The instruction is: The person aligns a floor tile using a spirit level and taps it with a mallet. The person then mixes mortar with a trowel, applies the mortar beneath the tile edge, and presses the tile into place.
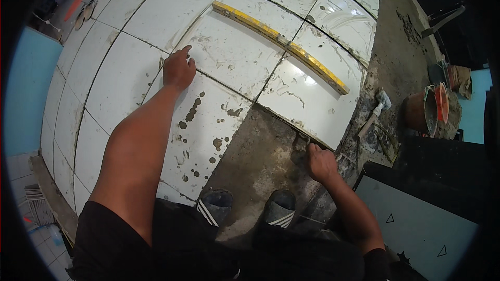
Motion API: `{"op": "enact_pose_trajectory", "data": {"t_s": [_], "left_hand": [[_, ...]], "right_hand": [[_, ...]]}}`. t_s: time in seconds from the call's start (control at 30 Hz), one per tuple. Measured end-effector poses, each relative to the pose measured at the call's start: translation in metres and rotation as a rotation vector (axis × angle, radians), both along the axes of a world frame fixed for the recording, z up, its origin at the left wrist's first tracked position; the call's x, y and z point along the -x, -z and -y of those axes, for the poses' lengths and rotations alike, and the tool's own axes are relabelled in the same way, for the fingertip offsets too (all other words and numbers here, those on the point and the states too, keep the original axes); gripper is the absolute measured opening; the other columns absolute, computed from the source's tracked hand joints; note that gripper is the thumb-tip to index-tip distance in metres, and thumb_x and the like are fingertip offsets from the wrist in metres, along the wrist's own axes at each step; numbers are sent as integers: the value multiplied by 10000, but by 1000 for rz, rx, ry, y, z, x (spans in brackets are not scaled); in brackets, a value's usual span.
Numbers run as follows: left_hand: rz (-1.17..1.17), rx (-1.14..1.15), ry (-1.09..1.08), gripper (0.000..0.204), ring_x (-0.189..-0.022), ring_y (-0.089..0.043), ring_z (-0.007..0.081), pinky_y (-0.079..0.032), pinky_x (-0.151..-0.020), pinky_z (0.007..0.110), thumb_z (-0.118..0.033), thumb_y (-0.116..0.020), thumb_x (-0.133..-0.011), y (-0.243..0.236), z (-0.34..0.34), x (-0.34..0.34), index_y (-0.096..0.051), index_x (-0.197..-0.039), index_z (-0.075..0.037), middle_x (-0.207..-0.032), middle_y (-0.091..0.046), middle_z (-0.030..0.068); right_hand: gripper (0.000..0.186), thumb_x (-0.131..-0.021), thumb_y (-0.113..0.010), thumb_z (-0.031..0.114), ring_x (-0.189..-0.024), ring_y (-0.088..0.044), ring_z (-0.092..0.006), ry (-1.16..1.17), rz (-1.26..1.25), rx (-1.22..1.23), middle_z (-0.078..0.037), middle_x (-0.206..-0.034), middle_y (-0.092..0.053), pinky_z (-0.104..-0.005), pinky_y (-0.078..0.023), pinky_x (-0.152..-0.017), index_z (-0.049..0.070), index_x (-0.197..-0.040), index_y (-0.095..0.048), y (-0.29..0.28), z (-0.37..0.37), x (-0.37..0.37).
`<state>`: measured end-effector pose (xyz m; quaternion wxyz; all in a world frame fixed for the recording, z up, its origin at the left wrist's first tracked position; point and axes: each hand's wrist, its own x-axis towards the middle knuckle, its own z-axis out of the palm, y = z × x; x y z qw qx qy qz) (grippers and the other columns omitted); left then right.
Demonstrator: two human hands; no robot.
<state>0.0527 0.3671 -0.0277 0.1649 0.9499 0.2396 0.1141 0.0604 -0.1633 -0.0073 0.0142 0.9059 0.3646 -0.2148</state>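
Observation:
My left hand (pixel 179 68) rests on the white tiled floor by a tile joint, index finger stretched forward and thumb apart, holding nothing. A yellow spirit level (pixel 281 41) lies slantwise across the tiles beyond both hands. Down at the near edge of a white tile (pixel 312 101), my right hand (pixel 321 164) has its fingers curled in. Something thin and dark shows by those fingertips, too unclear to name. Below that tile edge is a bare patch of rough grey-brown floor (pixel 260 148). Grey mortar spots and smears mark several tiles.
A tool with a pale head and a handle (pixel 371 117) lies on the rough strip at right. Mortar-stained buckets (pixel 416 112) stand beyond it. A grey panel (pixel 411 218) is at lower right. My feet wear striped slides (pixel 216 207). Loose sandals (pixel 86 11) lie far left.

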Motion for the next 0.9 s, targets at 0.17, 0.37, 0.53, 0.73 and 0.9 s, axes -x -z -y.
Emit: {"op": "enact_pose_trajectory", "data": {"t_s": [0.17,0.37,0.53,0.73,0.9], "left_hand": [[-20,-26,-14,455,-1126,-647,314,-473,-1011,455,-190,-617,-944,-5,2,-1,-593,-1384,-77,-1184,-689,138],[-5,-30,-8,441,-1112,-661,317,-490,-995,441,-181,-629,-944,-8,0,2,-611,-1373,-77,-1165,-706,151],[-10,-21,-2,443,-1112,-646,292,-471,-1015,442,-190,-632,-943,-8,7,-4,-597,-1374,-93,-1139,-691,122],[7,-52,6,431,-1069,-679,312,-497,-971,437,-170,-631,-938,-4,0,3,-622,-1360,-80,-1134,-716,146],[23,-65,13,427,-1070,-675,317,-494,-977,449,-161,-623,-941,0,-4,3,-618,-1359,-74,-1138,-709,150]], "right_hand": [[151,-903,-543,124,-811,-678,-418,41,4,-84,-218,-877,-669,-514,-524,-706,20,-1005,-502,-17,-15,10],[166,-898,-559,142,-775,-688,-415,100,-8,-129,-215,-874,-669,-497,-538,-694,19,-992,-499,-41,-25,25],[210,-922,-578,199,-761,-678,-429,-6,-7,-84,-222,-867,-666,-524,-522,-677,17,-990,-499,0,-16,11],[198,-936,-570,206,-759,-681,-422,66,3,-106,-219,-867,-670,-529,-524,-680,24,-981,-506,-22,-40,12],[163,-946,-535,191,-761,-697,-401,124,1,-145,-199,-858,-688,-510,-542,-673,30,-970,-525,-44,-52,17]]}}
